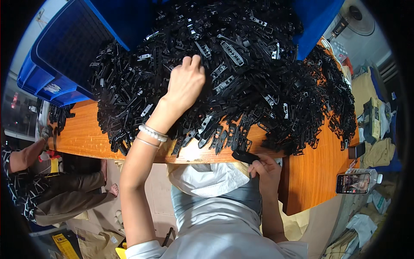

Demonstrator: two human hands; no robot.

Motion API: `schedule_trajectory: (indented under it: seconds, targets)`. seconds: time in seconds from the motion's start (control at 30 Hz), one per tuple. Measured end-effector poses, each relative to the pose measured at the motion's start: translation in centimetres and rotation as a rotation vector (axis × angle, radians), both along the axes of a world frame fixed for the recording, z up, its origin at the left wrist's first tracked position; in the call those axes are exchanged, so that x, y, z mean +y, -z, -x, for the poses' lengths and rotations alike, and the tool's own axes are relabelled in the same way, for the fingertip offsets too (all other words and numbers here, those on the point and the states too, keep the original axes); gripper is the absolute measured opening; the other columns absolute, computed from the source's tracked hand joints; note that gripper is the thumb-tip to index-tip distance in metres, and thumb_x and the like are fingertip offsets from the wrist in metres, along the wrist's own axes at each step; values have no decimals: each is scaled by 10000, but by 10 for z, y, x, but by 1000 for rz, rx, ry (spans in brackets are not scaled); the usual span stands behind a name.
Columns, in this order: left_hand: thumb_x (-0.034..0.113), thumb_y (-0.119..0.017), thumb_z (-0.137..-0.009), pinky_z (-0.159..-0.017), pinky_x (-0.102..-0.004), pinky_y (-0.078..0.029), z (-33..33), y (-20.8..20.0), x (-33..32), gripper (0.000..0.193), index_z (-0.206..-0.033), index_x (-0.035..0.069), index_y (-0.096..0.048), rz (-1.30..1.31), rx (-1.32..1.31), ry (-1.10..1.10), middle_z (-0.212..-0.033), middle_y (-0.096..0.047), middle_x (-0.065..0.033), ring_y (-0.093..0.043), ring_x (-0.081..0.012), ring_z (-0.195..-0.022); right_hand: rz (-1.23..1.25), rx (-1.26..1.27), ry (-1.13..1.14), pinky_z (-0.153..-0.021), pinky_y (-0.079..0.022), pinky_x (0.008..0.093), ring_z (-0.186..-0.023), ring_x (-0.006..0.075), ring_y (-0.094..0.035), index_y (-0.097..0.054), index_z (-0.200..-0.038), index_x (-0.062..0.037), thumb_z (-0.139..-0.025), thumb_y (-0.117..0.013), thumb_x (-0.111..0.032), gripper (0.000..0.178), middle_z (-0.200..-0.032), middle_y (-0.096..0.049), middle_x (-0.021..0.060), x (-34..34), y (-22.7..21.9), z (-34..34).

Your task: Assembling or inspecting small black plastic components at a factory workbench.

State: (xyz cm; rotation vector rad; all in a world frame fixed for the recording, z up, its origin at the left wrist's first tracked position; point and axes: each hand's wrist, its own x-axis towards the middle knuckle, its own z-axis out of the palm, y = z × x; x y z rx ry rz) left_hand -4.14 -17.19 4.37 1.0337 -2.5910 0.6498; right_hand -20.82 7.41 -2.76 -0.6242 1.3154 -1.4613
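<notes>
A large heap of small black plastic parts [254, 77] covers most of the wooden table [297, 181]. My left hand [187, 80] reaches into the middle of the heap, back of the hand up and fingers curled; what its fingertips grip, if anything, is hidden. At the table's front edge, my right hand [265, 170] pinches a smooth, elongated black plastic part [244, 156] between thumb and fingers. Several loose parts lie in a rough row near the edge, between my two arms. An open white sack [209, 181] hangs below the edge at my lap.
A blue crate [64, 82] stands at the left of the heap, with more blue panels behind. To the right, a phone [352, 183] lies by a clear bottle [379, 178]. A fan [360, 21] stands far right. Another person [47, 190] works at the left.
</notes>
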Motion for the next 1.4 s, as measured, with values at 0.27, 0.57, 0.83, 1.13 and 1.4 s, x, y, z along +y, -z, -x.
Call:
schedule_trajectory:
  seconds: [0.27,0.57,0.83,1.13,1.4]
  targets:
    - [84,-584,-675,-507,-248,-466,5,-11,0,70,-709,32,-617,115,-272,26,-739,-534,-87,-561,-177,-694,87,-26,28,-513,-402,220,-516,128,-516,-567,-962,67,-782,-552,5,192,-638,-570,98,2,6,-2]
    - [46,-534,-791,-502,-200,-446,-37,4,59,183,-959,-25,-538,-1033,1533,64,-721,-614,-72,-569,-109,-559,64,-14,-43,-517,-404,222,-536,133,-533,-554,-962,80,-773,-551,5,204,-648,-565,104,-23,-7,-13]
    - [183,-431,-846,-667,-213,-428,-31,15,102,424,-1186,-69,-457,-1671,1575,324,-772,-569,-75,-527,-123,-694,300,149,-156,-551,-451,203,-582,128,-564,-582,-930,95,-698,-574,75,234,-798,-571,116,-46,-44,-17]
    - [-140,-476,-761,-628,-187,-486,-34,23,125,260,-986,-16,-519,-1639,1503,333,-1042,-608,-128,-596,-97,-801,346,234,-197,-619,-496,214,-663,154,-614,-579,-910,104,-681,-580,132,231,-874,-555,124,-47,-48,-24]
    - [-93,-553,-743,-754,-248,-484,-31,23,144,278,-1018,-54,-559,-1034,995,301,-1107,-584,-189,-612,-198,-930,232,238,-54,-646,-503,218,-688,156,-617,-562,-973,88,-731,-558,120,244,-883,-553,106,-38,-40,-32]
